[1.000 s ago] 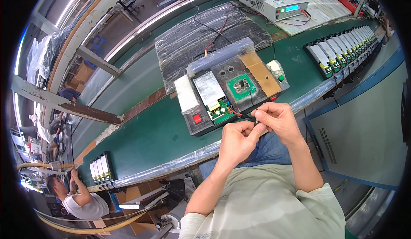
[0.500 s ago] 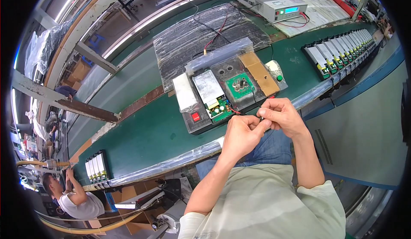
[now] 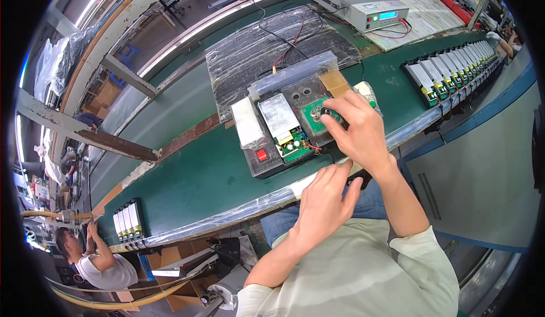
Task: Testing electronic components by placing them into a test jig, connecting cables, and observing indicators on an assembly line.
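Observation:
A black test fixture with a red switch sits on the green bench in front of me. A circuit board with a silver cover lies in it, beside a green socket pad. My right hand reaches over the fixture, thumb and forefinger pinched on a small dark part at the green pad. Lower down, my left hand hovers at the bench's near edge, fingers straight and holding nothing. A black object shows between the two wrists.
A row of several silver modules lines the bench to the right. At the back stand a grey instrument with red and black leads and a foil-wrapped sheet. Three modules sit far left. Another person works below left.
My hands were together at the bench edge, pinching something small. Now they have parted: the right hand has moved up onto the fixture, and the left hand has dropped back and opened.

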A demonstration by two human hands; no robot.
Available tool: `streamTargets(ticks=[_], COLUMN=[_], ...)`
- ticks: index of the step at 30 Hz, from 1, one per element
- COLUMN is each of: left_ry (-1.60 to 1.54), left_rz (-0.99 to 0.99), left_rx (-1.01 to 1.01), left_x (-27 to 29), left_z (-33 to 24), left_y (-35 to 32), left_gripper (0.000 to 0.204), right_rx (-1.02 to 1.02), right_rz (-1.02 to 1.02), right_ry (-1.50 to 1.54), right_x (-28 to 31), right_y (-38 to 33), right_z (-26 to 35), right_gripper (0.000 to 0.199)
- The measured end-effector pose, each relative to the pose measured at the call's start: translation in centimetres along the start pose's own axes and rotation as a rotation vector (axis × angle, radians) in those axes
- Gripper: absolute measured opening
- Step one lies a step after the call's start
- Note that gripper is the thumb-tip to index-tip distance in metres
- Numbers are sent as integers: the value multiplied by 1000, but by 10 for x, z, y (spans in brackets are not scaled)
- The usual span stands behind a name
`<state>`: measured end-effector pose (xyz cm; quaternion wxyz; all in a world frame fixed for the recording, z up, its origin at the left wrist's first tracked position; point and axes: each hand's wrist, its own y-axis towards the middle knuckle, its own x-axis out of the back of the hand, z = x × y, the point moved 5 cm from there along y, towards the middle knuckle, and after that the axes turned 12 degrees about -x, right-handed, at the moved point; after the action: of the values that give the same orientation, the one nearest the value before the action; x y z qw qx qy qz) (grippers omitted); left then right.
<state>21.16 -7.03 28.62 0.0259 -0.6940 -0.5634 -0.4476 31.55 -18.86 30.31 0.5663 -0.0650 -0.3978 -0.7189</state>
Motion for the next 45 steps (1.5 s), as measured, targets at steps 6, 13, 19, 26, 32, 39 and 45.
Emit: streamTargets(ticks=[6,13,19,26,32,39,45], left_ry=[-67,174,-374,-479,-451,-457,-458], left_rz=[-472,-880,-925,-863,-827,-822,-823], left_rx=[111,253,465,494,486,475,462], left_x=[63,87,72,70,71,69,68], left_z=[28,126,174,176,175,175,174], left_y=[-24,-66,-94,-89,-91,-88,-88], left_gripper=[18,27,30,26,25,24,24], right_rx=[103,-6,-343,-532,-561,-572,-605], right_rz=[55,102,-84,-139,-167,-143,-106], right_ry=[-33,178,275,434,554,490,499], right_x=[-10,9,32,9,17,17,16], right_y=[13,12,18,-12,-20,-19,-21], right_z=[-4,-27,-108,-167,-166,-162,-163], right_gripper=[12,17,30,34,35,40,43])
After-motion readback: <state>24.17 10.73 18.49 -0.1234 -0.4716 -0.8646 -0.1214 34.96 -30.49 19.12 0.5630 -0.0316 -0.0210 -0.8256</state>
